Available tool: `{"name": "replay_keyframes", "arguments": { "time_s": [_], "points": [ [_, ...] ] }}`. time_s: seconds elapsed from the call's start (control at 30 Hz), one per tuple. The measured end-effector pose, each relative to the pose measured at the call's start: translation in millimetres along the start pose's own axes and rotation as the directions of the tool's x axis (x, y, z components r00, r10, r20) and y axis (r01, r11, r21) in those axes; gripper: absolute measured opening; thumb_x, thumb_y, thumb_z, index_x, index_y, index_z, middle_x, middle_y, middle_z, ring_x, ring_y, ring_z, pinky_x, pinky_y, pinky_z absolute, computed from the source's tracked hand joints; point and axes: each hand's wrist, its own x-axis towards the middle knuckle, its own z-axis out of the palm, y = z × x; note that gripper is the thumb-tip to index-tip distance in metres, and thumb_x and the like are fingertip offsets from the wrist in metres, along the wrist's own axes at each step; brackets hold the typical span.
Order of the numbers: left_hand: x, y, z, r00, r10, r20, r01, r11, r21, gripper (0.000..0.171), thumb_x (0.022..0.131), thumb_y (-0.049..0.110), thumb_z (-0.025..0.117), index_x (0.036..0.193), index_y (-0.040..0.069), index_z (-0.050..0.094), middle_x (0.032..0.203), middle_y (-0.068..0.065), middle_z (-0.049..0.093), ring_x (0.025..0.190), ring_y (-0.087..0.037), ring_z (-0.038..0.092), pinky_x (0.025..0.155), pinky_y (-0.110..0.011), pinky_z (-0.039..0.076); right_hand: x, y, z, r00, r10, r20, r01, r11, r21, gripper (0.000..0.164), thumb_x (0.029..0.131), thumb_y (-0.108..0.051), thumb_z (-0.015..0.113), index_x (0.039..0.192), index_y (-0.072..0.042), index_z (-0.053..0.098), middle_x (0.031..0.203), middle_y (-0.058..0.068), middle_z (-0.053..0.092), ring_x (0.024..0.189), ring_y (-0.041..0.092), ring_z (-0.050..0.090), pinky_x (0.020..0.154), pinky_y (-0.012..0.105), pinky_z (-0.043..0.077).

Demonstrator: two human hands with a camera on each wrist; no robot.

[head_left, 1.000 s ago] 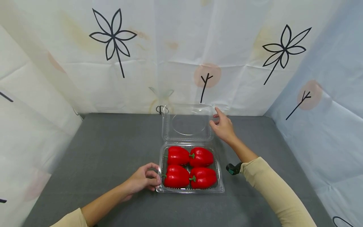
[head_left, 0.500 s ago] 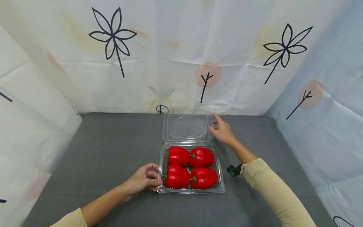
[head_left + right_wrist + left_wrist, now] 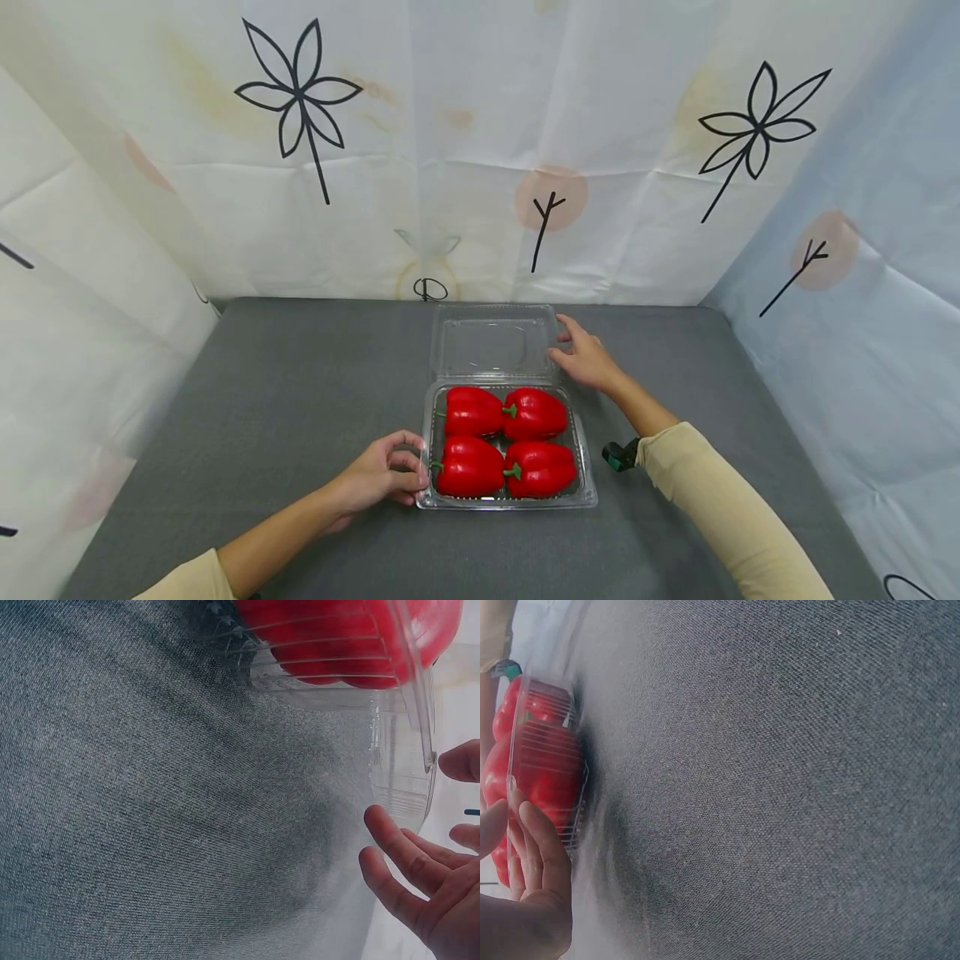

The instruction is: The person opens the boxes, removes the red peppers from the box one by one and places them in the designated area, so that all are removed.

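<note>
A clear plastic clamshell container point(image 3: 517, 504) stands on the table, several glossy red bell peppers point(image 3: 471, 468) with green stems filling its base. Its hinged lid point(image 3: 480, 354) lies folded back, away from the body. My left hand point(image 3: 378, 473) grips the base's left rim, thumb over the edge and fingers along the outer wall, as the left wrist view shows. Beside the lid's right edge is my right hand point(image 3: 588, 360), its fingers spread and slightly bent. In the right wrist view the thumb tip point(image 3: 461, 761) is right at the lid's rim, with the fingers apart below.
Dark grey cloth covers the table point(image 3: 300, 375). White fabric point(image 3: 465, 150) printed with flowers and trees hangs behind and along both sides. A dark wrist camera point(image 3: 621, 455) is strapped to the right wrist.
The lid has swung back and down from a raised slant to lying nearly flat. My right hand has come down and slightly nearer alongside it; the left hand keeps its hold.
</note>
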Motion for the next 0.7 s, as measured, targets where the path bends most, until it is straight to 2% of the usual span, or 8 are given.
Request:
{"name": "replay_keyframes", "arguments": {
  "time_s": [0.23, 0.37, 0.53, 0.7],
  "points": [
    [0.0, -0.9, 0.4, 1.000, 0.014, -0.002, -0.014, 1.000, 0.000, 0.046, 0.089, 0.005, 0.072, 0.125, 0.000, 0.045, 0.090, -0.007, 0.067, 0.075, -0.021, 0.066, 0.071, -0.034, 0.058, -3.4, 1.3, -2.3, 1.000, -0.014, 0.022, 0.014, 1.000, 0.000, 0.067, 0.098, -0.016, 0.057, 0.153, 0.002, 0.025, 0.136, 0.032, 0.052, 0.108, 0.043, 0.062, 0.085, 0.053, 0.053],
    [-0.4, -0.5, 0.8, 1.000, 0.022, 0.000, -0.022, 1.000, -0.004, 0.046, 0.089, 0.005, 0.072, 0.125, 0.000, 0.045, 0.089, -0.007, 0.067, 0.075, -0.021, 0.067, 0.071, -0.034, 0.057, -8.3, -0.7, -7.0, 0.999, -0.039, 0.036, 0.041, 0.997, -0.058, 0.068, 0.097, -0.017, 0.061, 0.153, 0.002, 0.027, 0.136, 0.032, 0.052, 0.111, 0.044, 0.061, 0.086, 0.054, 0.052],
    [-0.7, -0.6, 0.9, 1.000, 0.026, 0.002, -0.026, 1.000, -0.009, 0.047, 0.089, 0.005, 0.073, 0.125, 0.000, 0.044, 0.089, -0.007, 0.067, 0.075, -0.021, 0.066, 0.071, -0.033, 0.057, -19.2, -6.1, -16.8, 0.990, -0.135, 0.045, 0.140, 0.984, -0.109, 0.070, 0.094, -0.018, 0.068, 0.151, 0.001, 0.031, 0.139, 0.029, 0.051, 0.114, 0.042, 0.060, 0.088, 0.056, 0.051],
    [-0.8, -1.1, 0.2, 1.000, 0.022, 0.004, -0.022, 1.000, -0.010, 0.048, 0.088, 0.006, 0.073, 0.126, 0.000, 0.044, 0.089, -0.007, 0.067, 0.075, -0.020, 0.065, 0.071, -0.033, 0.056, -39.0, -16.4, -25.9, 0.962, -0.258, 0.086, 0.262, 0.964, -0.035, 0.074, 0.089, -0.020, 0.075, 0.150, -0.002, 0.036, 0.141, 0.022, 0.052, 0.116, 0.038, 0.061, 0.093, 0.057, 0.049]
  ]
}}
